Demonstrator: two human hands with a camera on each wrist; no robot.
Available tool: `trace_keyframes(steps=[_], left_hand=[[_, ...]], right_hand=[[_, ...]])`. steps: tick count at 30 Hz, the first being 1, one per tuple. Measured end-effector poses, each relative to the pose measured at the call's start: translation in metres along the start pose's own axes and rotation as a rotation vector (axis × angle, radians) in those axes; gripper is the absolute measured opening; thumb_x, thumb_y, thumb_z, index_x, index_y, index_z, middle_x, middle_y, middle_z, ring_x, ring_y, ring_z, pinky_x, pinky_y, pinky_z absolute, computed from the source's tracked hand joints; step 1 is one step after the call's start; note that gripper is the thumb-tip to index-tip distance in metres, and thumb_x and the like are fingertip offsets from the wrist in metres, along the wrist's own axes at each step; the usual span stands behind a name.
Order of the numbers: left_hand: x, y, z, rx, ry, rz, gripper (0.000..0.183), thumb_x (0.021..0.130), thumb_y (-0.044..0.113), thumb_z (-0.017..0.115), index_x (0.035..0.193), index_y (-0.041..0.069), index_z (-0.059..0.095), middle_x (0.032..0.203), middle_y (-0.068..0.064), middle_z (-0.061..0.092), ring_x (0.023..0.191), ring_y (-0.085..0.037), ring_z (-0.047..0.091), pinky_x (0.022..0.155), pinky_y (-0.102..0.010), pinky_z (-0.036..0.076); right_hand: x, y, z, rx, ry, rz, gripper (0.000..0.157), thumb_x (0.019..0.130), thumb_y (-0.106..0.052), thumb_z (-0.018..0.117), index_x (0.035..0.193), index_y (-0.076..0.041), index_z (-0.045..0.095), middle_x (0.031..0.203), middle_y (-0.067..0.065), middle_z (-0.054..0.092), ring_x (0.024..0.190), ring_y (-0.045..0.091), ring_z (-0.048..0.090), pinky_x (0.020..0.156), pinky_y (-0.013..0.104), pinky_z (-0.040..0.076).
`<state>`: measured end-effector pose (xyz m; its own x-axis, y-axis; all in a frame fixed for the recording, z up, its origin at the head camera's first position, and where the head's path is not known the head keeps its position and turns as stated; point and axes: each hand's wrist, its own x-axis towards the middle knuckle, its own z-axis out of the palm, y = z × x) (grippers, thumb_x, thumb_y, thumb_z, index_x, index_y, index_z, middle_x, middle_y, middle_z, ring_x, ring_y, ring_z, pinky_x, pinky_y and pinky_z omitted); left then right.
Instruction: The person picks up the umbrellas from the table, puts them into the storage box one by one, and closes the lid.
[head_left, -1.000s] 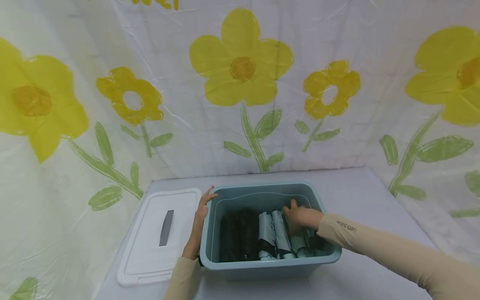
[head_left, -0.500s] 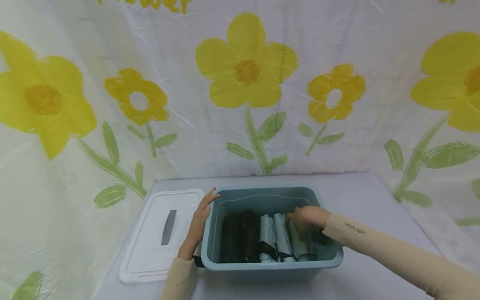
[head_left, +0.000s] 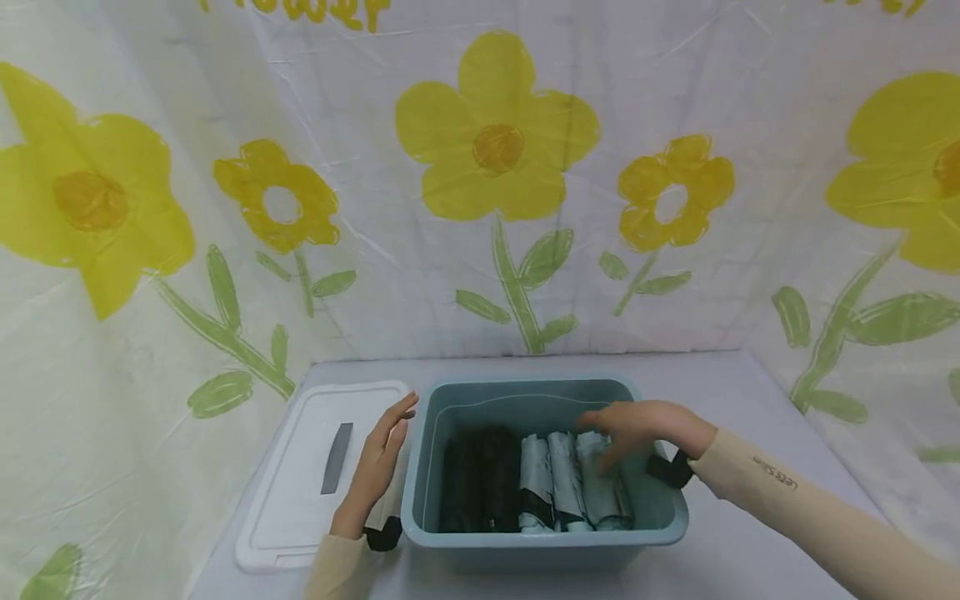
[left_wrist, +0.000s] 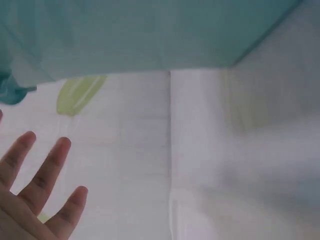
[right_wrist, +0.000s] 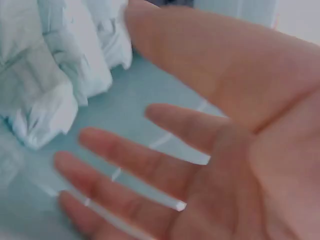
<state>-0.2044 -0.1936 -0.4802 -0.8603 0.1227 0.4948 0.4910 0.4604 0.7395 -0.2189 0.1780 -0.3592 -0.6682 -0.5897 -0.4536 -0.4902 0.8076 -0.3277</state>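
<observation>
A blue-green plastic storage bin (head_left: 543, 540) holds several rolled bundles side by side. Two dark ones (head_left: 480, 483) lie at the left, and pale blue crinkled ones (head_left: 566, 477) fill the middle and right. My right hand (head_left: 645, 425) hovers over the right part of the bin with nothing in its grasp. In the right wrist view its spread fingers (right_wrist: 130, 165) stand apart from the pale bundles (right_wrist: 75, 50). Just outside the bin's left wall, my left hand (head_left: 375, 467) has its fingers extended and holds nothing; in the left wrist view several fingers (left_wrist: 47, 175) are spread below the bin wall (left_wrist: 150, 40).
To the left of the bin a white lid (head_left: 300, 467) with a grey handle (head_left: 337, 458) lies on the pale table (head_left: 720, 400). Behind the table hangs a white sheet (head_left: 420, 275) painted with yellow flowers. Black straps show at both wrists.
My right hand has lifted from among the bundles and drawn to the right, uncovering the rightmost pale roll. The left hand has come off the bin's left rim and moved left.
</observation>
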Motion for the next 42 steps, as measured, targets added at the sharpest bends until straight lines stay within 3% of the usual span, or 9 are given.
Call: trace_keyframes(steps=[4, 7, 11, 14, 19, 25, 29, 36, 42], left_hand=[[-0.006, 0.007, -0.013, 0.029, 0.068, -0.048, 0.038, 0.095, 0.006, 0.048, 0.133, 0.004, 0.048, 0.137, -0.017, 0.047, 0.113, -0.04, 0.053, 0.088, -0.061, 0.04], [-0.012, -0.011, -0.023, 0.067, 0.071, -0.113, 0.038, 0.095, 0.012, 0.05, 0.133, 0.004, 0.047, 0.137, -0.018, 0.046, 0.115, -0.04, 0.05, 0.089, -0.06, 0.04], [-0.02, -0.042, -0.035, 0.188, 0.021, -0.243, 0.044, 0.097, 0.028, 0.047, 0.136, 0.008, 0.043, 0.14, -0.018, 0.041, 0.122, -0.04, 0.044, 0.091, -0.06, 0.038], [-0.024, -0.056, -0.044, 0.265, -0.007, -0.289, 0.047, 0.097, 0.029, 0.047, 0.135, 0.003, 0.043, 0.139, -0.024, 0.04, 0.126, -0.045, 0.037, 0.097, -0.061, 0.031], [-0.029, -0.065, -0.057, 0.327, -0.04, -0.334, 0.049, 0.095, 0.02, 0.049, 0.131, -0.01, 0.04, 0.135, -0.035, 0.037, 0.127, -0.051, 0.031, 0.102, -0.06, 0.025], [-0.032, -0.067, -0.061, 0.434, -0.098, -0.468, 0.053, 0.091, 0.017, 0.052, 0.131, -0.014, 0.037, 0.132, -0.039, 0.036, 0.121, -0.054, 0.036, 0.096, -0.061, 0.033], [-0.033, -0.072, -0.061, 0.496, -0.111, -0.506, 0.053, 0.09, 0.018, 0.054, 0.131, -0.012, 0.038, 0.13, -0.038, 0.039, 0.115, -0.054, 0.041, 0.09, -0.061, 0.038], [-0.031, -0.086, -0.063, 0.558, -0.075, -0.486, 0.052, 0.086, 0.014, 0.055, 0.127, -0.014, 0.041, 0.118, -0.038, 0.047, 0.104, -0.051, 0.049, 0.084, -0.057, 0.043], [-0.03, -0.094, -0.066, 0.613, -0.084, -0.474, 0.049, 0.082, 0.01, 0.059, 0.123, -0.014, 0.046, 0.108, -0.034, 0.051, 0.093, -0.045, 0.056, 0.079, -0.052, 0.046]], right_hand=[[-0.01, 0.007, -0.001, -0.009, 0.104, -0.076, 0.064, 0.083, -0.032, 0.068, 0.134, -0.002, 0.044, 0.133, 0.017, 0.05, 0.116, 0.034, 0.052, 0.093, 0.049, 0.042], [-0.016, 0.016, 0.002, -0.052, 0.187, -0.136, 0.062, 0.084, -0.035, 0.066, 0.134, -0.005, 0.045, 0.132, 0.014, 0.05, 0.117, 0.034, 0.05, 0.093, 0.049, 0.041], [-0.024, 0.028, 0.011, -0.12, 0.345, -0.177, 0.056, 0.086, -0.039, 0.061, 0.132, -0.009, 0.049, 0.129, 0.012, 0.052, 0.116, 0.033, 0.048, 0.09, 0.05, 0.042], [-0.027, 0.036, 0.018, -0.136, 0.464, -0.158, 0.054, 0.089, -0.042, 0.056, 0.132, -0.009, 0.049, 0.132, 0.016, 0.048, 0.119, 0.037, 0.044, 0.091, 0.054, 0.04], [-0.026, 0.048, 0.031, -0.036, 0.597, -0.067, 0.06, 0.094, -0.044, 0.046, 0.142, -0.009, 0.036, 0.145, 0.022, 0.03, 0.131, 0.042, 0.03, 0.099, 0.06, 0.03], [-0.025, 0.061, 0.047, 0.108, 0.638, -0.015, 0.061, 0.098, -0.041, 0.04, 0.148, -0.012, 0.021, 0.153, 0.019, 0.013, 0.137, 0.043, 0.018, 0.1, 0.063, 0.025], [-0.023, 0.064, 0.057, 0.17, 0.642, -0.032, 0.063, 0.099, -0.04, 0.038, 0.15, -0.014, 0.012, 0.154, 0.018, 0.008, 0.138, 0.043, 0.015, 0.1, 0.064, 0.022], [-0.017, 0.07, 0.067, 0.35, 0.661, -0.046, 0.078, 0.094, -0.04, 0.049, 0.149, -0.025, -0.005, 0.155, 0.016, 0.003, 0.139, 0.043, 0.007, 0.099, 0.068, 0.017], [-0.012, 0.072, 0.073, 0.412, 0.678, -0.03, 0.077, 0.094, -0.036, 0.05, 0.15, -0.022, -0.002, 0.155, 0.014, 0.001, 0.139, 0.042, 0.005, 0.098, 0.07, 0.015]])
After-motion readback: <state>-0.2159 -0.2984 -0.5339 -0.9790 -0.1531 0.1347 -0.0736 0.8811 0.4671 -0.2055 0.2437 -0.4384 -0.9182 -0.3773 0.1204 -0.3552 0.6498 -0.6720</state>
